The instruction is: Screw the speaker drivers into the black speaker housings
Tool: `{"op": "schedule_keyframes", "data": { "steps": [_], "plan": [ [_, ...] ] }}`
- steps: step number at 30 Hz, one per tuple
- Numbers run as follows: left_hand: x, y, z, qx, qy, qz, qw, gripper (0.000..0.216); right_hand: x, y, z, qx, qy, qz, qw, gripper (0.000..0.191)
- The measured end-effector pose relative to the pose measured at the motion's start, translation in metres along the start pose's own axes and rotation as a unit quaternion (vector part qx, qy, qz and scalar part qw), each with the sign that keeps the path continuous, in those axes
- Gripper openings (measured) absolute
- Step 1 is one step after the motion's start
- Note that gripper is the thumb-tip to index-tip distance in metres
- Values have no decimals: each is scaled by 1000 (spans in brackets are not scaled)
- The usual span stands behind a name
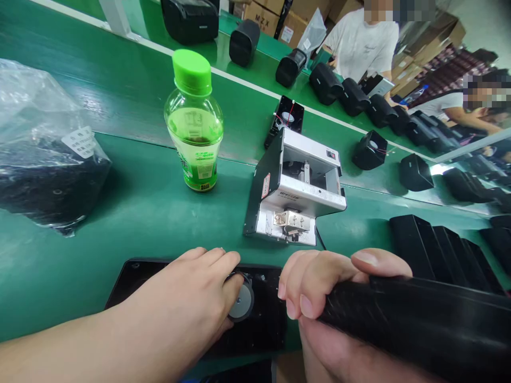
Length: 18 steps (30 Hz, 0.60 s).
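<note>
My left hand (199, 295) is closed around the side of a round speaker driver (241, 303) with a grey metal back. The driver sits in a black speaker panel (266, 314) lying on the green bench, and my hand and forearm cover much of the panel's left part. In my right hand (327, 282) is a thick black electric screwdriver (419, 314), its body reaching to the right edge. My fingers wrap its front end above the panel's right side; I cannot make out its tip.
A silver and black screw feeder (311, 197) stands behind the panel. Left of it are a green-capped bottle (194, 122) and a plastic bag (48, 159) of black parts. Black speaker housings (423, 244) stand at right. Across the bench, people work beside a line of speakers (325, 84).
</note>
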<state>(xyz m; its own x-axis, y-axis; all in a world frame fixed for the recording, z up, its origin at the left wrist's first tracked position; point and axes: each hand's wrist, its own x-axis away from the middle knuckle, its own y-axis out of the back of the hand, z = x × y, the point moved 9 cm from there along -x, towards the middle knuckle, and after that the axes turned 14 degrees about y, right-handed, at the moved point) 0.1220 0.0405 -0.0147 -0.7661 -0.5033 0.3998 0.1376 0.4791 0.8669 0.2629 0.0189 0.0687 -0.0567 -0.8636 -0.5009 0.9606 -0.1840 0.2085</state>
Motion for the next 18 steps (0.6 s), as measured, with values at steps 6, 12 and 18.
{"op": "schedule_keyframes", "data": {
  "steps": [6, 12, 18],
  "plan": [
    [0, 1, 1, 0, -2, -34, 999, 22, 15, -6, -1, -99, 8, -64, 993, 53],
    [2, 2, 2, 4, -4, -58, 998, 26, 19, -11, -2, -173, 90, -136, 971, 56],
    [4, 3, 3, 15, -24, -102, 994, 17, 17, -16, -8, -168, 102, -151, 969, 61]
  ]
}}
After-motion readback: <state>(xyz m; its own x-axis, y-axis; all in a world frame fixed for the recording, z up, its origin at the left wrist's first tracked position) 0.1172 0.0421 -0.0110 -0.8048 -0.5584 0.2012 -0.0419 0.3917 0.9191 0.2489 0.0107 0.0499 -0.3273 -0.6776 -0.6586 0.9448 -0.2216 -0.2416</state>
